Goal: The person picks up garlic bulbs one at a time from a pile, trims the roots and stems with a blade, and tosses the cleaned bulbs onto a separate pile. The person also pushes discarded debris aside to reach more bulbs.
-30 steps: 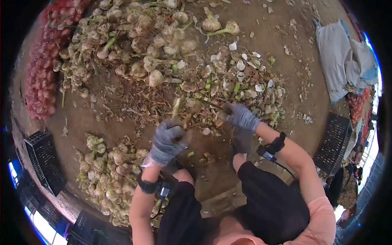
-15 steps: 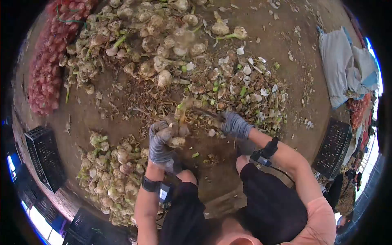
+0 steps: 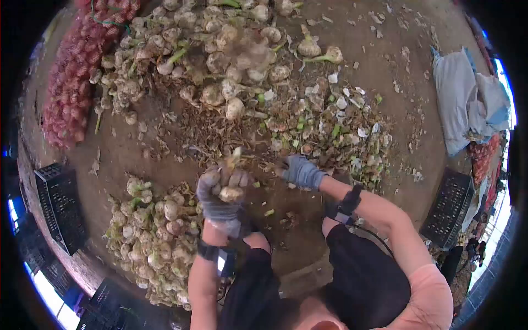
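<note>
My left hand (image 3: 223,192), in a grey glove, is closed around a garlic bulb (image 3: 231,193), whose short stem stub points up. Close by on the right, my gloved right hand (image 3: 301,172) is closed on a thin dark tool (image 3: 270,161), blurred, that points left toward the bulb. Beyond the hands lies a litter of cut stems and dry skins (image 3: 335,129). A large heap of garlic with stems (image 3: 234,71) spreads farther out. Left of my left forearm is a pile of garlic bulbs (image 3: 157,236).
A red mesh sack of garlic (image 3: 74,82) lies at the upper left. Black crates stand at the left (image 3: 59,206) and right (image 3: 450,209). A white woven sack (image 3: 456,99) lies at the upper right. My knees are below my hands.
My left hand has turned, showing the bulb in its fingers more clearly. My right hand with the tool has moved slightly left and down. The long stem over the left hand now appears short.
</note>
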Demonstrator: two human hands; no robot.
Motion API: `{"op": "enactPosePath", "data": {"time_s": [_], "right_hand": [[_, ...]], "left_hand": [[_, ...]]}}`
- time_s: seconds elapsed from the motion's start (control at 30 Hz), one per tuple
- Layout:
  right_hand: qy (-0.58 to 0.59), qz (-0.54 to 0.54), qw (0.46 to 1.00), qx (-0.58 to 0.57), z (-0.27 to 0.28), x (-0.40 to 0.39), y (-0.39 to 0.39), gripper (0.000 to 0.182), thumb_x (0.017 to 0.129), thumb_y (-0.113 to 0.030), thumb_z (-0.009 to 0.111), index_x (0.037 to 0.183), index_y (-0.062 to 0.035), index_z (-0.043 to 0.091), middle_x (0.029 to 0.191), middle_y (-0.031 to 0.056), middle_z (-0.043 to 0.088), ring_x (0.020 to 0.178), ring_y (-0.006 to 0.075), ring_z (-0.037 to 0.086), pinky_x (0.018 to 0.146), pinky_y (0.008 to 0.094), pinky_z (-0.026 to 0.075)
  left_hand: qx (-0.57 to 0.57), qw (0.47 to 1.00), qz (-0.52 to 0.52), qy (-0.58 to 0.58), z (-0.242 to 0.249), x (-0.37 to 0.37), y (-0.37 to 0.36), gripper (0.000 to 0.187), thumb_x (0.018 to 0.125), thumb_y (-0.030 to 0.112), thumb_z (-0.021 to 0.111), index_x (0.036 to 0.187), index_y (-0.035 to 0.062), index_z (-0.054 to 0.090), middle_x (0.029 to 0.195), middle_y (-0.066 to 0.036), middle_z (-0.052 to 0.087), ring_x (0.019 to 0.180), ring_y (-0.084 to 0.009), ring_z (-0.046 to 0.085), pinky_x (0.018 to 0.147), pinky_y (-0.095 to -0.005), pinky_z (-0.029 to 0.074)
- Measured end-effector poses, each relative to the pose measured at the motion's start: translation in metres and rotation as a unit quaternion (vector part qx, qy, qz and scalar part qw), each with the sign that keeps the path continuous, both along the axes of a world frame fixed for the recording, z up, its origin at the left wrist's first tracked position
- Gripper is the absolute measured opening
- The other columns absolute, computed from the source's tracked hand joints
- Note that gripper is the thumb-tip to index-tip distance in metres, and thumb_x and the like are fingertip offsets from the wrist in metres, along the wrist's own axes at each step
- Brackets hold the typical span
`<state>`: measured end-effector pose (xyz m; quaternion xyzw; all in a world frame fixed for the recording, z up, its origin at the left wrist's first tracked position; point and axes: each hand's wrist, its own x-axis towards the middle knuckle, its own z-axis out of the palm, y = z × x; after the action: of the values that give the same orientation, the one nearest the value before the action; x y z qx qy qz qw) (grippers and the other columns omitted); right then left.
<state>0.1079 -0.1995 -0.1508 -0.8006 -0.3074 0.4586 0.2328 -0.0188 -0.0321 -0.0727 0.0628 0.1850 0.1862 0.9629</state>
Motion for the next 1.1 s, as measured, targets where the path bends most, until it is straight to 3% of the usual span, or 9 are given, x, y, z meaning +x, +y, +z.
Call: {"op": "enactPosePath", "data": {"time_s": [0.13,0.23,0.3,0.47,0.6,0.7,0.9,1.0,1.1], "right_hand": [[-0.031,-0.045,0.998,0.004,0.010,0.020,0.015,0.034,0.080,-0.033,0.055,0.093,-0.0018,0.060,0.081,0.0193,0.063,0.078,0.0338,0.061,0.069,0.0403,0.048],[-0.236,-0.029,0.969,0.067,0.015,0.039,0.057,0.027,0.079,-0.024,0.057,0.098,-0.0040,0.057,0.090,0.0175,0.060,0.079,0.0335,0.060,0.069,0.0423,0.048],[-0.248,-0.001,0.968,0.032,0.021,0.049,0.080,0.030,0.080,-0.025,0.056,0.102,-0.0047,0.056,0.096,0.0169,0.058,0.081,0.0329,0.060,0.069,0.0418,0.048],[-0.280,0.049,0.958,0.029,-0.013,0.049,0.099,0.035,0.080,-0.027,0.057,0.108,-0.0068,0.056,0.098,0.0178,0.058,0.080,0.0332,0.059,0.069,0.0399,0.049],[-0.026,-0.100,0.988,0.118,-0.020,0.038,0.086,0.048,0.074,-0.038,0.063,0.107,-0.0029,0.058,0.091,0.0203,0.061,0.085,0.0326,0.060,0.074,0.0391,0.047],[0.158,-0.143,0.966,0.146,-0.010,0.017,0.052,0.054,0.072,-0.042,0.066,0.108,-0.0027,0.057,0.095,0.0193,0.062,0.088,0.0286,0.061,0.076,0.0354,0.047],[0.070,-0.076,0.982,0.160,0.038,-0.008,-0.006,0.055,0.075,-0.036,0.068,0.112,0.0021,0.053,0.095,0.0141,0.064,0.085,0.0201,0.061,0.078,0.0318,0.046],[0.017,-0.080,0.986,0.144,0.056,0.010,-0.025,0.046,0.077,-0.030,0.063,0.112,-0.0012,0.054,0.094,0.0186,0.063,0.087,0.0289,0.061,0.076,0.0354,0.047],[-0.027,-0.001,0.999,0.029,0.097,0.030,-0.013,0.042,0.074,-0.022,0.059,0.113,-0.0052,0.054,0.090,0.0174,0.062,0.085,0.0320,0.060,0.073,0.0414,0.049]], "left_hand": [[0.195,0.928,-0.044,0.314,0.047,-0.043,0.030,0.018,0.072,0.019,0.059,0.072,0.0015,0.053,0.063,-0.002,0.052,0.057,-0.0144,0.050,0.047,-0.0252,0.040],[0.443,0.708,-0.118,0.538,0.089,-0.114,0.073,0.034,0.073,0.019,0.063,0.097,-0.0051,0.058,0.076,-0.012,0.061,0.064,-0.0185,0.057,0.054,-0.0284,0.047],[0.658,0.318,-0.233,0.642,0.089,-0.197,0.117,0.044,0.075,0.024,0.066,0.109,-0.0020,0.055,0.084,-0.015,0.063,0.073,-0.0243,0.061,0.066,-0.0317,0.050],[0.753,0.063,-0.230,0.614,0.112,-0.210,0.103,0.054,0.077,0.028,0.066,0.120,0.0021,0.047,0.115,-0.014,0.054,0.084,-0.0188,0.059,0.068,-0.0292,0.049],[0.553,0.633,-0.215,0.498,0.074,-0.092,0.049,0.057,0.078,0.021,0.064,0.127,0.0030,0.041,0.121,-0.012,0.051,0.082,-0.0156,0.058,0.058,-0.0242,0.048],[0.329,0.812,-0.238,0.419,0.035,-0.024,0.023,0.065,0.075,0.031,0.066,0.127,0.0027,0.041,0.113,-0.010,0.056,0.067,-0.0111,0.054,0.052,-0.0211,0.043],[0.111,0.894,-0.321,0.291,-0.035,0.010,-0.004,0.064,0.071,0.027,0.073,0.122,0.0041,0.041,0.102,-0.008,0.057,0.068,-0.0094,0.057,0.049,-0.0194,0.046],[0.413,0.862,-0.182,0.231,-0.031,0.019,-0.029,0.067,0.064,0.012,0.078,0.119,0.0048,0.040,0.105,-0.008,0.055,0.100,-0.0170,0.054,0.086,-0.0305,0.046],[0.432,0.855,-0.178,0.223,-0.032,0.015,-0.039,0.066,0.064,0.010,0.077,0.119,0.0043,0.041,0.108,-0.009,0.054,0.099,-0.0172,0.054,0.085,-0.0302,0.047]]}}
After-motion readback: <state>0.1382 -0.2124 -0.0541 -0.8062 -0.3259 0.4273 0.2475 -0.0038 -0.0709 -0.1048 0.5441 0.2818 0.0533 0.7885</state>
